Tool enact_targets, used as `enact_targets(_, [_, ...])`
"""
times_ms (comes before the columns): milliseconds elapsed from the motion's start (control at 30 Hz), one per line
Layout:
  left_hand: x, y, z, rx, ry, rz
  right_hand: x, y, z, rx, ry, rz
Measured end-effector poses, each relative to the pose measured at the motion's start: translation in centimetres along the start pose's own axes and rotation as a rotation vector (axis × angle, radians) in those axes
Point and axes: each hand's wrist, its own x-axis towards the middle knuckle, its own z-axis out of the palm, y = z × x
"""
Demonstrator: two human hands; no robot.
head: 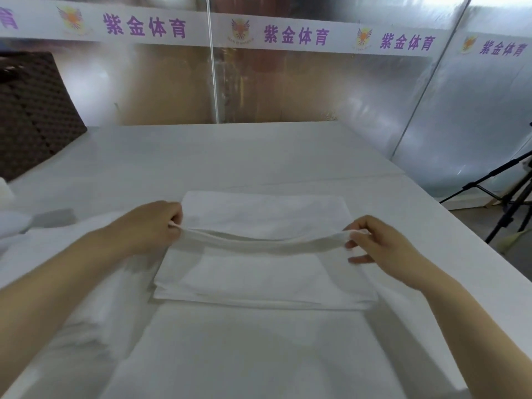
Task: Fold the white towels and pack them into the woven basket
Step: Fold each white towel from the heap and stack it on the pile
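Observation:
A white towel [259,272] lies partly folded in the middle of the white table [230,156]. Its near flap is lifted and sags between my hands above the flat part. My left hand [155,226] pinches the flap's left corner. My right hand [374,243] pinches the right corner between thumb and fingers. The dark brown woven basket [31,116] stands at the far left of the table, well away from both hands. More white cloth [72,312] lies heaped under my left forearm.
A translucent plastic wall with a white banner of purple characters [144,27] runs behind the table. A black tripod [506,203] stands on the floor past the table's right edge. A white object [5,194] sits at the left edge.

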Motion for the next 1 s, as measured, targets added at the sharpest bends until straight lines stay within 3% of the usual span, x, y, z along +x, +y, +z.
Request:
enact_targets(133, [-2.2,1.4,2.9,-0.034,-0.122,-0.117,-3.1,3.0,0.9,0.087,0.007,0.008])
enact_targets(300, [-3.5,2.6,3.8,-0.122,-0.088,-0.185,-4.2,3.2,0.4,0.126,-0.01,-0.044])
enact_targets(433, [-4.8,2.5,4.2,-0.081,-0.181,-0.138,-4.8,3.3,-0.1,-0.023,-0.036,-0.115])
enact_targets(567, [-5.8,1.9,4.3,0.112,-0.283,-0.074,-5.4,3.9,-0.6,-0.154,-0.173,-0.182])
enact_targets(867, [-7.0,2.3,4.7,0.22,-0.308,-0.005,-6.3,4.6,-0.9,-0.26,-0.288,-0.319])
enact_targets(1000, [-8.5,2.8,4.6,0.188,-0.316,0.006,-6.7,5.1,-0.4,-0.444,-0.293,-0.368])
